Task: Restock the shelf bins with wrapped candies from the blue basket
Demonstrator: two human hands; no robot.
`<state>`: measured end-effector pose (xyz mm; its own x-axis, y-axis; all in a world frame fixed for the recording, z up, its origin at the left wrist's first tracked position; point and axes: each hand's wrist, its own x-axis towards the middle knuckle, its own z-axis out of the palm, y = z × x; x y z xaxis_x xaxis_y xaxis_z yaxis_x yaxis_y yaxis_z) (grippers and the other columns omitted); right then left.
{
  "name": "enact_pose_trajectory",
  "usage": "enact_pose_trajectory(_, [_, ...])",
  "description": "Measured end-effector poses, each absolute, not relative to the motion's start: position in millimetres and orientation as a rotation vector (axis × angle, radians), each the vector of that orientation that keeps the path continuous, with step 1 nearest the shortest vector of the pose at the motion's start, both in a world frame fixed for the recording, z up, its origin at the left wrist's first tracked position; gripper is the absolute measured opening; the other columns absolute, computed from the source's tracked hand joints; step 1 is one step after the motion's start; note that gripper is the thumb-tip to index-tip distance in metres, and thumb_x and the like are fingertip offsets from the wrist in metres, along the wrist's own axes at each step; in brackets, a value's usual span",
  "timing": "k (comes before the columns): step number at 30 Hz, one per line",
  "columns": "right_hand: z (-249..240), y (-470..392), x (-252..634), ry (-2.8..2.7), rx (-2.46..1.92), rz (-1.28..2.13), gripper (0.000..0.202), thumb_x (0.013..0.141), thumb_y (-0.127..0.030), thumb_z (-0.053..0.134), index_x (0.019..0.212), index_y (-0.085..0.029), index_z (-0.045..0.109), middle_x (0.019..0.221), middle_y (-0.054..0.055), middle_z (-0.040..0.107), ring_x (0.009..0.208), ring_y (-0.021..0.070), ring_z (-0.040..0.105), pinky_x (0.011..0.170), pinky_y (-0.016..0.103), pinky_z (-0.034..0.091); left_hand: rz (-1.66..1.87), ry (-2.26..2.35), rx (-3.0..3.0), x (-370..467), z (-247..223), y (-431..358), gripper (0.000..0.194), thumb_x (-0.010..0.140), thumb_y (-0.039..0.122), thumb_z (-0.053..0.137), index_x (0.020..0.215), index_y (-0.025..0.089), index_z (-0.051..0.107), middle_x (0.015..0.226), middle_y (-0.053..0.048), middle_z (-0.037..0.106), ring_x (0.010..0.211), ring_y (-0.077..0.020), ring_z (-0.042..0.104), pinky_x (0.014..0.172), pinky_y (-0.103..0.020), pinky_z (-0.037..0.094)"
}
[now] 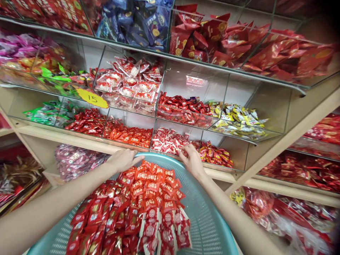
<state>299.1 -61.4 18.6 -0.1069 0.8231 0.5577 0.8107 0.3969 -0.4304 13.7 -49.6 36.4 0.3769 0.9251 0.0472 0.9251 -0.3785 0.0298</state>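
A large teal perforated basket (216, 212) holds dark red packets (95, 212), orange-red packets (154, 180) and red-and-white packets (167, 230). My left hand (123, 160) rests at the basket's far rim, its fingers close together with the thumb along the rim; what it grips, if anything, is hard to make out. To the right, my right hand (190, 159) is at the far rim, fingers bent over the front edge of the bin of red-and-white sweets (168, 141). Its fingertips are near those sweets, and no packet shows clearly in it.
Clear shelf bins hold orange-red sweets (132, 136), yellow-wrapped sweets (241, 120), blue packets (140, 24) and large red packets (212, 39). A yellow tag (92, 98) reads 15. A wooden upright (287, 138) slants at the right. Bagged goods (77, 161) lie below the bins.
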Motion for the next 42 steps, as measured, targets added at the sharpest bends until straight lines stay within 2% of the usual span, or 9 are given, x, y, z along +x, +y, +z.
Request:
enact_pose_trajectory(4, [18, -70, 299, -1.79, -1.251, -0.01, 0.024, 0.09, -0.036, 0.043, 0.094, -0.018, 0.059, 0.096, 0.008, 0.055, 0.086, 0.0186, 0.053, 0.077, 0.031, 0.043, -0.079, -1.726, -2.59, 14, 36, -49, 0.065, 0.085, 0.062, 0.017, 0.097, 0.016, 0.061, 0.091, -0.015, 0.07, 0.087, -0.0311, 0.065, 0.076, -0.039, 0.047])
enact_pose_trajectory(8, [26, -82, 292, -1.71, -1.201, 0.08, 0.023, 0.089, -0.037, 0.046, 0.096, -0.019, 0.056, 0.088, 0.005, 0.059, 0.071, 0.0151, 0.053, 0.068, 0.029, 0.043, -0.068, -1.665, -2.561, 14, 35, -50, 0.067, 0.086, 0.061, 0.013, 0.098, 0.014, 0.06, 0.089, -0.016, 0.07, 0.085, -0.0332, 0.066, 0.073, -0.041, 0.047])
enact_pose_trajectory(11, [37, -98, 282, -1.563, -1.16, 0.377, 0.023, 0.085, -0.041, 0.052, 0.091, -0.019, 0.055, 0.074, 0.0, 0.058, 0.061, 0.0127, 0.05, 0.058, 0.026, 0.041, -0.074, -1.638, -2.555, 15, 35, -51, 0.068, 0.086, 0.061, 0.013, 0.101, 0.014, 0.059, 0.088, -0.016, 0.07, 0.085, -0.0337, 0.066, 0.073, -0.042, 0.048])
enact_pose_trajectory(18, [45, -160, 268, -1.416, -1.176, 1.346, 0.032, 0.08, -0.05, 0.057, 0.084, -0.019, 0.055, 0.06, -0.004, 0.056, 0.044, 0.0077, 0.047, 0.043, 0.02, 0.033, -0.004, -1.684, -2.568, 15, 34, -49, 0.07, 0.086, 0.062, 0.012, 0.101, 0.014, 0.06, 0.092, -0.017, 0.07, 0.086, -0.0334, 0.066, 0.073, -0.041, 0.047])
enact_pose_trajectory(24, [25, -180, 269, -1.562, -1.175, 1.725, 0.022, 0.076, -0.036, 0.065, 0.088, -0.018, 0.058, 0.068, -0.005, 0.057, 0.049, 0.0055, 0.05, 0.046, 0.019, 0.036, -0.002, -1.649, -2.507, 17, 34, -51, 0.069, 0.087, 0.061, 0.012, 0.103, 0.013, 0.06, 0.089, -0.017, 0.071, 0.085, -0.0329, 0.066, 0.072, -0.04, 0.047])
enact_pose_trajectory(27, [11, -179, 268, -1.749, -1.135, 1.779, 0.018, 0.073, -0.024, 0.066, 0.087, -0.016, 0.059, 0.062, -0.007, 0.052, 0.051, 0.0046, 0.043, 0.048, 0.018, 0.034, 0.006, -1.652, -2.493, 18, 37, -54, 0.07, 0.087, 0.06, 0.013, 0.104, 0.011, 0.06, 0.087, -0.019, 0.071, 0.084, -0.0355, 0.066, 0.069, -0.042, 0.047])
enact_pose_trajectory(31, [-4, -178, 269, -1.972, -1.215, 1.714, 0.028, 0.065, -0.013, 0.07, 0.09, -0.016, 0.059, 0.06, -0.009, 0.046, 0.051, 0.0041, 0.038, 0.045, 0.017, 0.028, 0.01, -1.646, -2.48, 18, 38, -54, 0.069, 0.087, 0.059, 0.014, 0.104, 0.011, 0.06, 0.086, -0.018, 0.071, 0.084, -0.0355, 0.066, 0.069, -0.042, 0.047])
enact_pose_trajectory(38, [-2, -176, 268, -2.349, -1.276, 1.486, 0.018, 0.066, -0.023, 0.072, 0.08, -0.018, 0.062, 0.062, -0.007, 0.051, 0.054, 0.0055, 0.043, 0.047, 0.019, 0.03, 0.012, -1.611, -2.48, 18, 38, -53, 0.067, 0.088, 0.058, 0.014, 0.099, 0.012, 0.061, 0.085, -0.017, 0.071, 0.082, -0.0347, 0.066, 0.069, -0.041, 0.047])
enact_pose_trajectory(42, [2, -180, 261, -2.555, -1.19, 1.317, 0.007, 0.071, -0.02, 0.064, 0.076, -0.017, 0.059, 0.062, -0.006, 0.051, 0.053, 0.0056, 0.042, 0.046, 0.02, 0.027, 0.015, -1.617, -2.486, 19, 38, -54, 0.067, 0.088, 0.058, 0.014, 0.096, 0.012, 0.061, 0.085, -0.017, 0.071, 0.082, -0.0346, 0.066, 0.068, -0.041, 0.047])
